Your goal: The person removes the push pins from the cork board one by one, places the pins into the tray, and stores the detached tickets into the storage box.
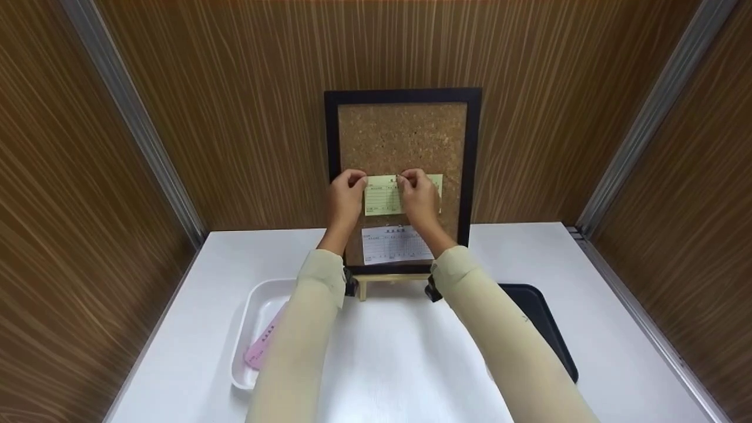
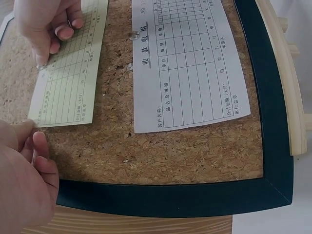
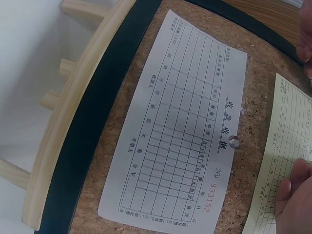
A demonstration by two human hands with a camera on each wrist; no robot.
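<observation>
A black-framed cork board (image 1: 405, 138) leans upright on a wooden easel (image 1: 362, 289). Across its middle lies a pale yellow receipt slip (image 1: 379, 202). My left hand (image 1: 345, 202) pinches the slip's upper left corner between thumb and forefinger. At the middle of its top edge, my right hand (image 1: 422, 200) pinches a small clear push pin (image 2: 40, 68) against the slip, mostly hidden by the fingertips. Lower on the board hangs a white receipt slip (image 1: 388, 249), its printing plain in both wrist views. A clear round-headed push pin (image 3: 234, 142) holds it near its title.
At the left, a white tray (image 1: 239, 358) holds a pink slip (image 1: 261, 346), partly behind my left sleeve. A black tray (image 1: 546, 323) is half covered by my right forearm. Wood-grained panels (image 1: 264, 117) enclose the white table (image 1: 405, 364) at the back and sides.
</observation>
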